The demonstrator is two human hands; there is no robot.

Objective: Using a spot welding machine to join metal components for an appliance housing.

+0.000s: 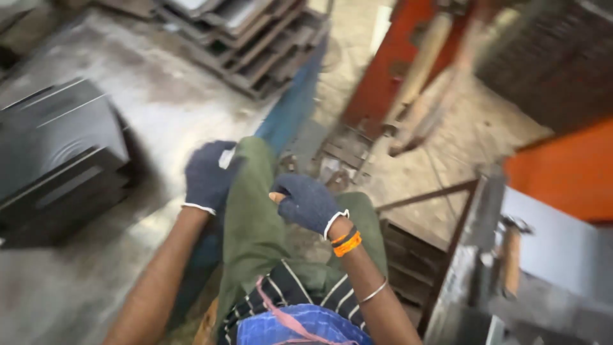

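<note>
I see both gloved hands curled at my knee (252,191): left hand (207,179) and right hand (306,203); any grasp indeterminate.

No packages, labels, signs or screens show anywhere in the head view of this blurred workshop floor.

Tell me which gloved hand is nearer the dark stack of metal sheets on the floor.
Left. The left hand is just beside the dark stack; the right hand rests farther away, across the green-trousered knee.
</note>
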